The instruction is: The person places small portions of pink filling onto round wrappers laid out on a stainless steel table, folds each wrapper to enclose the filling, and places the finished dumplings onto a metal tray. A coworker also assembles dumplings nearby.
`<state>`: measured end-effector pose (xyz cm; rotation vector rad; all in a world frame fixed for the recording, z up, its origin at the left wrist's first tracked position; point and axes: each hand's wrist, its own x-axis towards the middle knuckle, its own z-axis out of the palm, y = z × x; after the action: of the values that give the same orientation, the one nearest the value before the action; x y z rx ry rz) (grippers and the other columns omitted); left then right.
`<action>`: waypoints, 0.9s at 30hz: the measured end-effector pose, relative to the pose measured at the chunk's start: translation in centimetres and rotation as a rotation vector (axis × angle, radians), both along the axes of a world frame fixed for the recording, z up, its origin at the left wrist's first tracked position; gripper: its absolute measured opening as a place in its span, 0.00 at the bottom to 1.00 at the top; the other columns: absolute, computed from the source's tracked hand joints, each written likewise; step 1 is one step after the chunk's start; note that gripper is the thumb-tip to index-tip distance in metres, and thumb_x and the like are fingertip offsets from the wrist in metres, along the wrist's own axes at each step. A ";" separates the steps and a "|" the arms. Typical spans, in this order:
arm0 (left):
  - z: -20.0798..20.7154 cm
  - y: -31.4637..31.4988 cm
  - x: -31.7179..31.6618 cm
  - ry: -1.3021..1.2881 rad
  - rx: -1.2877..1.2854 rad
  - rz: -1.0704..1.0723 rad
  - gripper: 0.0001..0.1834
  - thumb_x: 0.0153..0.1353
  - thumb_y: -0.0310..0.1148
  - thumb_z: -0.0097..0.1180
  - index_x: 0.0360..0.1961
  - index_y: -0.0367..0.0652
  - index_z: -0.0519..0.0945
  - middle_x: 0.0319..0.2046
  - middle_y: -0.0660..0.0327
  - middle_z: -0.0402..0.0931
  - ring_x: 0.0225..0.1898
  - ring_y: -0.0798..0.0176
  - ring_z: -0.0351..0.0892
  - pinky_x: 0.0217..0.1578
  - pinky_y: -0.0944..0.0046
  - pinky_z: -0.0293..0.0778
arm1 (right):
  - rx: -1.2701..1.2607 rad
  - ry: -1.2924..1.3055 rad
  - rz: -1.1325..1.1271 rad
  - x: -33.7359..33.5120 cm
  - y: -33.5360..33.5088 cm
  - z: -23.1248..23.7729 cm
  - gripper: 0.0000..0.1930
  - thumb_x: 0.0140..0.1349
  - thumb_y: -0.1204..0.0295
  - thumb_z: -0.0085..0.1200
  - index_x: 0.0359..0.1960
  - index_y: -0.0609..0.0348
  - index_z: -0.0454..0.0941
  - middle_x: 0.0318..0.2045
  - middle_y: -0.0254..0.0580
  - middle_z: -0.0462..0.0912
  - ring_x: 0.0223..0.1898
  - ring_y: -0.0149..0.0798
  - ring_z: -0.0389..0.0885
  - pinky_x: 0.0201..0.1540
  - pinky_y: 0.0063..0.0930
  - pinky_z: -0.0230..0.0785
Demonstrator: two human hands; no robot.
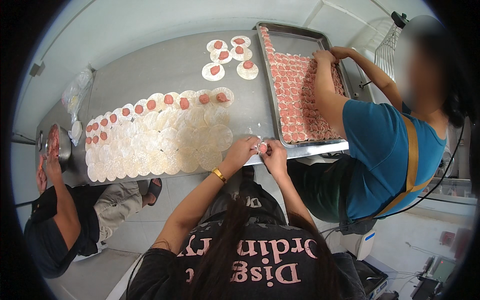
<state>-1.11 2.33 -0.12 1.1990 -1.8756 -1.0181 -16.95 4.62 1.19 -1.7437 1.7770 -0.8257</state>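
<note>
Between my two hands, at the table's near edge, is a small dumpling (262, 147) with pink meat filling showing at its open top. My left hand (243, 151) pinches its wrapper from the left. On the other side, the fingers of my right hand (274, 156) close around it. To the left lie overlapping rows of round wrappers (170, 137), with meat balls (169, 99) along the far row. Several separate wrappers topped with meat (214, 70) sit farther back on the table.
At right, a large metal tray (295, 31) holds many filled dumplings (300, 100); a co-worker in a blue shirt (390, 150) reaches into it. Far left, another person (60, 220) has hands at a metal bowl of meat (62, 145). A plastic bag (77, 92) lies near the wall.
</note>
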 end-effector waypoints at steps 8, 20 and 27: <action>-0.3 -0.5 -0.1 0.060 0.112 -0.046 0.13 0.48 0.29 0.63 0.36 0.37 0.79 0.31 0.49 0.77 0.35 0.43 0.77 0.36 0.53 0.71 | -0.124 0.043 0.055 -0.1 -0.3 0.0 0.14 0.46 0.85 0.60 0.38 0.67 0.79 0.32 0.49 0.78 0.28 0.43 0.81 0.32 0.30 0.74; -0.3 -1.6 0.2 -0.008 -0.012 -0.115 0.16 0.46 0.28 0.64 0.38 0.39 0.78 0.36 0.51 0.79 0.38 0.47 0.78 0.41 0.57 0.73 | -0.082 -0.061 0.067 -0.5 0.0 0.1 0.20 0.43 0.87 0.56 0.42 0.64 0.78 0.36 0.52 0.77 0.36 0.53 0.79 0.38 0.38 0.72; -1.0 -1.9 0.2 0.003 -0.069 -0.180 0.15 0.47 0.24 0.62 0.40 0.37 0.78 0.36 0.51 0.79 0.37 0.47 0.79 0.41 0.57 0.74 | -0.014 -0.024 0.055 -0.3 0.2 0.0 0.19 0.44 0.86 0.58 0.42 0.64 0.78 0.34 0.51 0.77 0.35 0.53 0.79 0.38 0.38 0.73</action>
<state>-0.88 0.47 -1.16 1.0020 -2.0276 -1.0402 -17.24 4.86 1.18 -1.7759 1.7034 -0.8345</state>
